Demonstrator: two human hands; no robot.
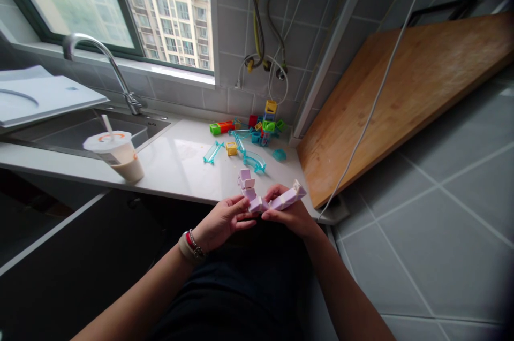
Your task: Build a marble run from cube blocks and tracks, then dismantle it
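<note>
Between both hands, just off the counter's front edge, is a jointed chain of lilac blocks (283, 200), perhaps a folding snake-like puzzle. Its left part bends upward, and its right part runs straight toward a whitish end. My left hand (225, 219) pinches the bent part between thumb and fingers. Around the straight part wraps my right hand (292, 215), thumb in front and fingers behind. On the counter beyond lie a yellow block (231, 149), a clear teal curved track piece (254, 161) and a straight teal piece (213, 152).
A lidded drink cup with a straw (115, 154) stands left, near the sink (160, 126) and tap (120, 76). Colourful toy blocks (268, 126) are piled at the back. A wooden board (401, 95) leans at the right, with a white cable (379, 92) hanging before it.
</note>
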